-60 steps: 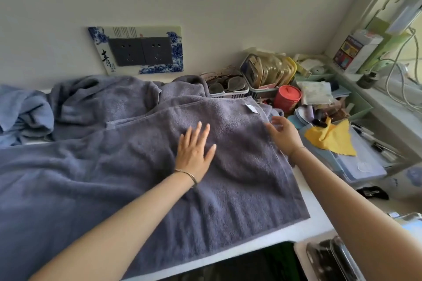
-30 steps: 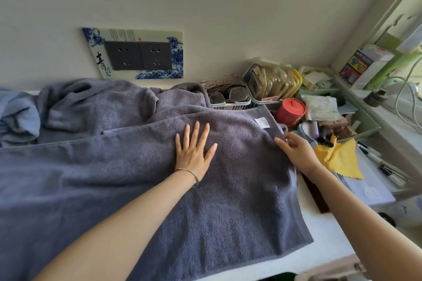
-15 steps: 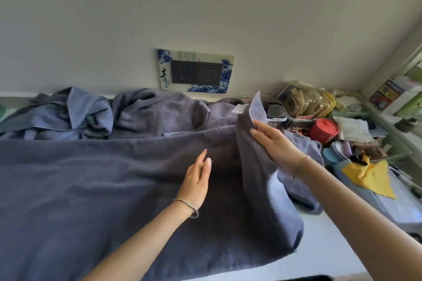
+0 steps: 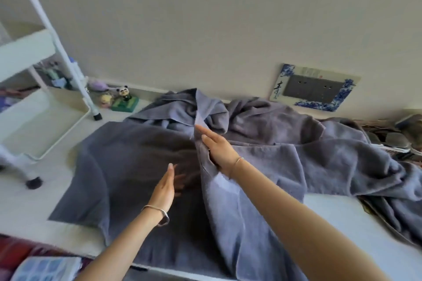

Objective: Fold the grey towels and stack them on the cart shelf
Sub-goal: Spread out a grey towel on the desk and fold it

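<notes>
**Head view: grey towel half folded on the worktop, cart beside it**

White worktop (image 4: 27, 212) carries everything; the frame cuts off its near edge. The grey towel (image 4: 118, 166) lies spread across the middle. Its left part is flat and its right part is lifted into a standing flap that hides the cloth just behind it. The towel's near hem runs over the worktop edge and out of sight.

Behind the grey towel and to its right, crumpled towels (image 4: 262, 118) of the same colour are heaped against the wall. How many there are cannot be told.

Left of the grey towel stands the white cart (image 4: 41, 121), with one tray shelf near the towel's far left corner. Its upper shelf and left side are cut off, and its dark caster (image 4: 34, 182) is blurred.

The right hand (image 4: 217, 150) is at the flap's right side, fingers straight along it. The thumb is hidden in the cloth, so whether this grip pinches the flap or only carries it cannot be told. The left hand (image 4: 164, 189) is over the towel's flat part, just left of the flap, seen edge-on. Its fingers are straight and its grip is open, holding nothing. Whether it touches the cloth cannot be told.

A socket plate (image 4: 312, 88) is on the wall behind the grey towel, to the right. A panda figure (image 4: 124, 92) stands beyond the towel's far left corner; the small figures beside it are too blurred to name.
</notes>
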Action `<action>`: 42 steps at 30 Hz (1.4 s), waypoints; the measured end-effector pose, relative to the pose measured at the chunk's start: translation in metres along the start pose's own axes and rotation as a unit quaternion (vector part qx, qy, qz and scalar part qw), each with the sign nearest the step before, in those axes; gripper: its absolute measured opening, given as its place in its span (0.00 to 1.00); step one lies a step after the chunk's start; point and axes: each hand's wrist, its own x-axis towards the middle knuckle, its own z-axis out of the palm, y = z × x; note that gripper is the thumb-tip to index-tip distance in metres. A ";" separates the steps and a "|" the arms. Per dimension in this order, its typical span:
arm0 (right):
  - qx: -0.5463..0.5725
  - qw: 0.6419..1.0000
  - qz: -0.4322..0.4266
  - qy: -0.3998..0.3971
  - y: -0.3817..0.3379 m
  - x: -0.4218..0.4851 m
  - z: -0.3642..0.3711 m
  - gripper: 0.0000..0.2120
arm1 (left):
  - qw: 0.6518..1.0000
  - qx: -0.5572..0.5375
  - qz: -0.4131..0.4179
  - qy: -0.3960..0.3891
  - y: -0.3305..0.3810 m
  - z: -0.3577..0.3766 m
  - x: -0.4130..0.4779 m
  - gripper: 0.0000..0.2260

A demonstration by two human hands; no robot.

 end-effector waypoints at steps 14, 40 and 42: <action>-0.065 0.990 0.100 -0.073 0.068 0.029 0.108 0.19 | 0.907 0.378 0.108 0.152 -0.040 -0.174 0.022 0.20; -0.636 0.735 0.055 -0.229 0.066 0.007 0.081 0.15 | 0.898 0.407 0.153 0.067 -0.050 -0.127 -0.012 0.20; -0.499 0.828 0.062 -0.247 0.049 0.006 0.092 0.13 | 0.926 0.338 0.151 0.075 -0.050 -0.126 -0.019 0.19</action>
